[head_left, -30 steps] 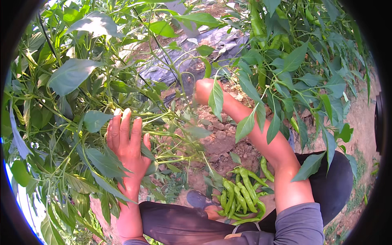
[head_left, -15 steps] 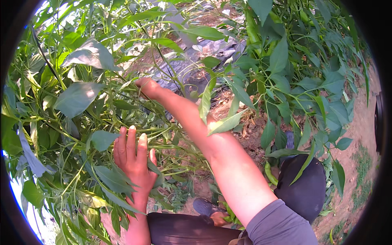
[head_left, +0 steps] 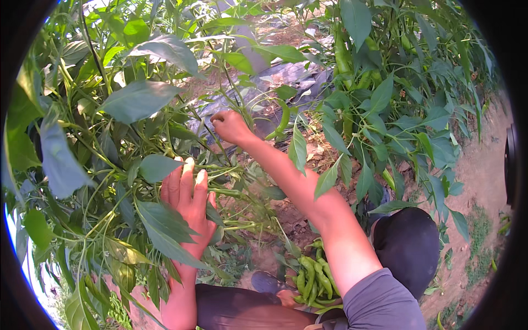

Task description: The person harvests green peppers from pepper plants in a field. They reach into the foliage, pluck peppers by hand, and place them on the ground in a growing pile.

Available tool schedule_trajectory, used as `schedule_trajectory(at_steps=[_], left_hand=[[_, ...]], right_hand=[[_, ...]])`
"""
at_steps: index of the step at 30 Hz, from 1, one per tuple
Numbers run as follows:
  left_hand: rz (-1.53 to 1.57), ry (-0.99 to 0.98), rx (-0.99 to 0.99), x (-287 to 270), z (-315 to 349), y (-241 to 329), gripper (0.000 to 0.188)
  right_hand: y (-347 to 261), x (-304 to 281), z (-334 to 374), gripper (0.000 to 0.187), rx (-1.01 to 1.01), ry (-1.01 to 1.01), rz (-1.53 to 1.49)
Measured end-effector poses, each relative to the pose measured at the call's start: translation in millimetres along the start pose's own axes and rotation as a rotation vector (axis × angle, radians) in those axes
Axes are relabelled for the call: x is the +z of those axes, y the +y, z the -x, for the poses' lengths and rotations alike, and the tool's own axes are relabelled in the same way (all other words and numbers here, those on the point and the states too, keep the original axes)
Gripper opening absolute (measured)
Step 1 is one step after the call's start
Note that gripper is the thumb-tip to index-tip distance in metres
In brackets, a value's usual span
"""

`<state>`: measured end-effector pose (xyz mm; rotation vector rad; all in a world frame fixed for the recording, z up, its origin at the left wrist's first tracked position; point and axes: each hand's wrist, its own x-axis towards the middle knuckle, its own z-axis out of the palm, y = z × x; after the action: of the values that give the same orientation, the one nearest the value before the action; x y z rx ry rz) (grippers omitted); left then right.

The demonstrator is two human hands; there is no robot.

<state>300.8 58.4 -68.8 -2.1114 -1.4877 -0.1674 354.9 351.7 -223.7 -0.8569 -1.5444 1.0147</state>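
Right hand (head_left: 231,126) now extended deep into pepper plant (head_left: 165,99), fingers curled, grasp unclear; left hand (head_left: 187,198) unchanged, fingers together, parting stems; picked peppers (head_left: 314,280) on lap

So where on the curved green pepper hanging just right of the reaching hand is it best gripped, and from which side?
Probably near the top of the hanging green pepper, where it meets its stem, coming from its left. It hangs curved with its tip low and its left flank open toward the right hand, while leaves crowd its right. The left hand, flat with fingers straight, presses foliage aside lower down.
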Motion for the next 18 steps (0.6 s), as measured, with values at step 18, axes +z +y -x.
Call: schedule_trajectory(at_steps=[18], left_hand=[[0.086,0.193,0.103,28,9,-15,0.05]], right_hand=[[-93,-72,-28,0.057,0.928,-0.03,-1.053]])
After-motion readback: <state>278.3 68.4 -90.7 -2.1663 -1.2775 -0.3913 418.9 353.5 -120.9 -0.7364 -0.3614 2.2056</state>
